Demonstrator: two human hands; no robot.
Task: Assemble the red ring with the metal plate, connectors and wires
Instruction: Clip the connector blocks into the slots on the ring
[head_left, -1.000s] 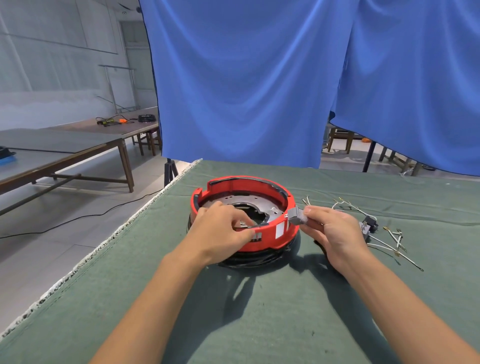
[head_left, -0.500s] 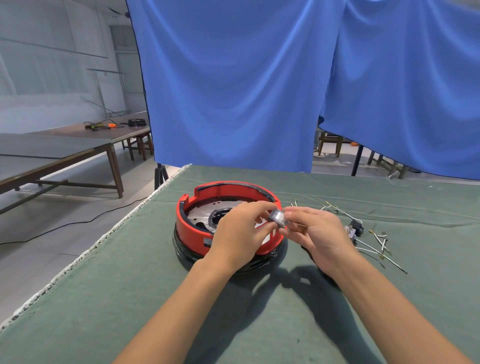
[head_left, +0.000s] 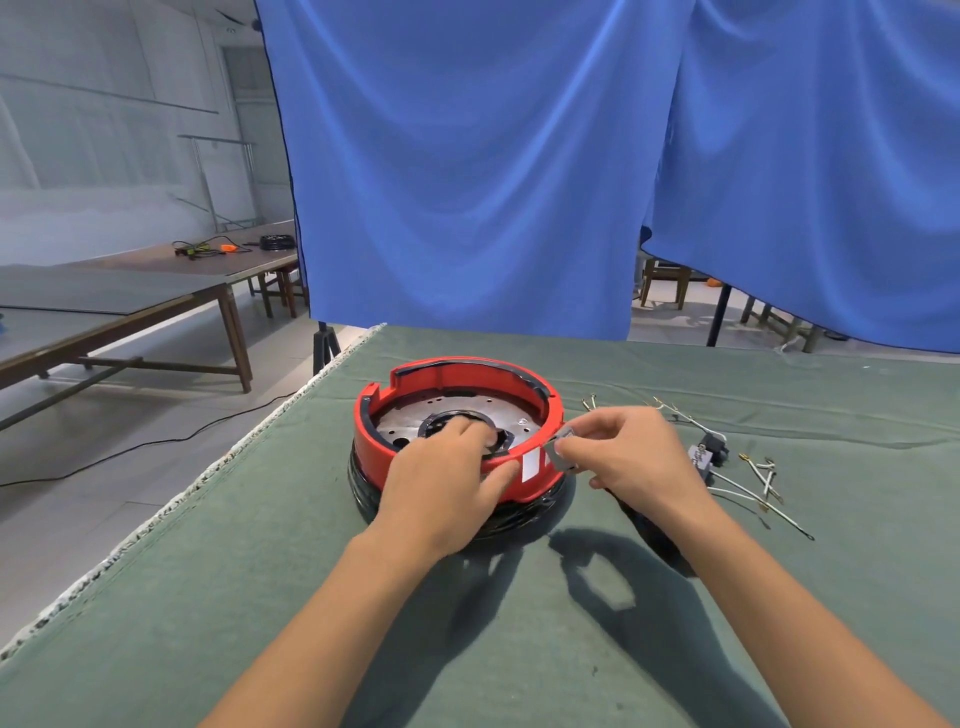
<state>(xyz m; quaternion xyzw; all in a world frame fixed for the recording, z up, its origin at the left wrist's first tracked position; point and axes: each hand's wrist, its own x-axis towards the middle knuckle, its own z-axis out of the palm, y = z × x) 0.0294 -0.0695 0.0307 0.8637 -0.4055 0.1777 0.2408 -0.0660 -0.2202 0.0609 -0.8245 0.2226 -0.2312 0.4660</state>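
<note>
The red ring stands on a black base on the green table, with the round metal plate lying inside it. My left hand grips the ring's near rim, fingers over the plate's centre and thumb on the outer wall. My right hand pinches a small grey connector against the ring's near right rim. Loose wires and a black connector lie on the cloth to the right.
The green table ends in a frayed left edge. Blue curtains hang behind it. A long wooden table stands at the left across the floor, with a black cable trailing below.
My left hand has dropped from the grey connector onto the ring's near rim and plate. My right hand keeps the connector at the ring's right rim.
</note>
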